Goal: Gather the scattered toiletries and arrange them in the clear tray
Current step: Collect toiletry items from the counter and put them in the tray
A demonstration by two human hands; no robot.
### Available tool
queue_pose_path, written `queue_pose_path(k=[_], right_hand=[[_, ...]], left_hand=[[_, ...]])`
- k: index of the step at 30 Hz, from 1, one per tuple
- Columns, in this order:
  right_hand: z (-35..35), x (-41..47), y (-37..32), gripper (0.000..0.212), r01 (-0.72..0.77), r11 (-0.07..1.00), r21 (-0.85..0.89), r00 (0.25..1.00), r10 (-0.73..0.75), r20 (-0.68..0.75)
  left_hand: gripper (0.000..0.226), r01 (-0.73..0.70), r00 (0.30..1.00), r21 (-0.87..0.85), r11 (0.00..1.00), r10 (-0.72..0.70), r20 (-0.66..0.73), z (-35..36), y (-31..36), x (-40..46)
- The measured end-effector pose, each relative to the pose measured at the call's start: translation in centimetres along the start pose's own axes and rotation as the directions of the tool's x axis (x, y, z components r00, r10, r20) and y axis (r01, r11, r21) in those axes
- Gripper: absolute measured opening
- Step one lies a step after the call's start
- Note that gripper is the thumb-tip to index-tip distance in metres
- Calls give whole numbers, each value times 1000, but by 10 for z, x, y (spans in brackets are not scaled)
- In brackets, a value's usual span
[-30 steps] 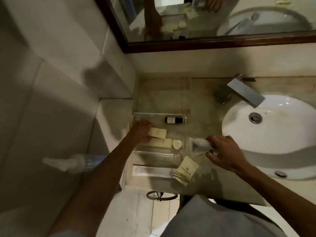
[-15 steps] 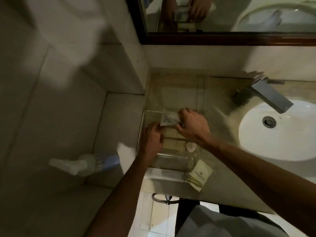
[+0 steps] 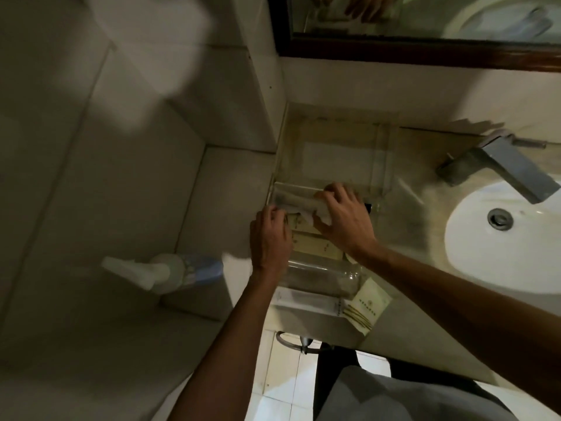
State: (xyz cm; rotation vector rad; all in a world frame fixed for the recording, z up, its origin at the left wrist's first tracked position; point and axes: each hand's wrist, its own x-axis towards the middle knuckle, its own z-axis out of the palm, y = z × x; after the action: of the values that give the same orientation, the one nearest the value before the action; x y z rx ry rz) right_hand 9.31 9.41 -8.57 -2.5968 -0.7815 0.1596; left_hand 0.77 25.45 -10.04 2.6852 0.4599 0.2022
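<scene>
The clear tray (image 3: 321, 276) sits on the counter left of the sink. My right hand (image 3: 343, 220) is over the tray's far part, shut on a white packet (image 3: 303, 208) that lies across it. My left hand (image 3: 270, 235) rests at the tray's left side, with bent fingertips touching that packet's end and gripping nothing. Cream packets (image 3: 315, 249) lie in the tray between my hands. Only the tip of a dark bottle (image 3: 368, 207) shows past my right hand. A long white packet (image 3: 306, 300) and a cream sachet (image 3: 367, 308) lie on the counter in front of the tray.
A white sink (image 3: 516, 268) with a square faucet (image 3: 510, 168) takes up the right side. A spray bottle (image 3: 170, 270) lies on the tiled ledge at the left. A framed mirror (image 3: 425, 53) hangs behind, and the counter's front edge is close to the loose packets.
My right hand carried the white packet from the counter near the sink leftward into the tray and lowered it. My left hand stayed at the tray's left side.
</scene>
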Motion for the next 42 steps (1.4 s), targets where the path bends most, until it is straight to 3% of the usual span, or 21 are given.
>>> queue_pose_path(k=[2,4,6,9,11,14,17,19,21,24,27,29,34,37,40,42], right_hand=[[0,-16,8,49,64,997,-35,997,-65,-30],[6,-22,15,50,171,979,-114,985,-171,7],[14,-18,20,54,284,938,-197,952,-251,178],[20,-8,23,62,310,925,-220,900,-210,383],[14,-2,27,60,253,935,-248,919,-153,363],[-10,2,28,42,271,933,-236,938,-201,283],[-41,-19,40,35,316,928,-197,941,-280,191],[-61,-48,61,35,330,929,-166,941,-309,138],[-70,-77,83,36,325,937,-126,942,-308,134],[-77,-119,114,34,309,946,-102,942,-288,174],[-78,-142,123,31,309,947,-87,935,-286,208],[-77,-151,121,31,319,945,-79,930,-295,221],[-72,-155,106,43,289,946,-145,919,-232,318],[-73,-151,100,49,249,957,-150,929,-193,315],[-81,-145,98,50,216,971,-106,950,-184,253],[-85,-142,99,50,201,974,-102,956,-173,235]], left_hand=[[31,-141,989,43,989,140,38,13,7,12],[50,-232,958,120,965,205,199,26,9,22],[66,-307,918,235,922,222,329,39,4,24],[76,-236,949,312,920,149,278,46,3,23],[67,-173,964,254,952,110,244,46,4,24],[59,-244,938,277,929,155,309,41,7,19],[62,-121,978,186,975,85,192,29,21,10],[57,-190,977,96,977,179,116,18,40,-9],[41,-347,935,22,938,344,85,14,51,-41],[42,-433,872,-5,901,420,251,27,72,-103],[77,-338,828,95,936,248,502,45,87,-143],[87,-345,801,167,924,198,565,50,98,-154],[63,-392,793,125,911,266,548,52,121,-147],[42,-338,862,49,940,288,418,41,122,-132],[43,-251,939,95,963,218,267,10,100,-90],[48,-246,944,126,961,207,257,-13,72,-55]])
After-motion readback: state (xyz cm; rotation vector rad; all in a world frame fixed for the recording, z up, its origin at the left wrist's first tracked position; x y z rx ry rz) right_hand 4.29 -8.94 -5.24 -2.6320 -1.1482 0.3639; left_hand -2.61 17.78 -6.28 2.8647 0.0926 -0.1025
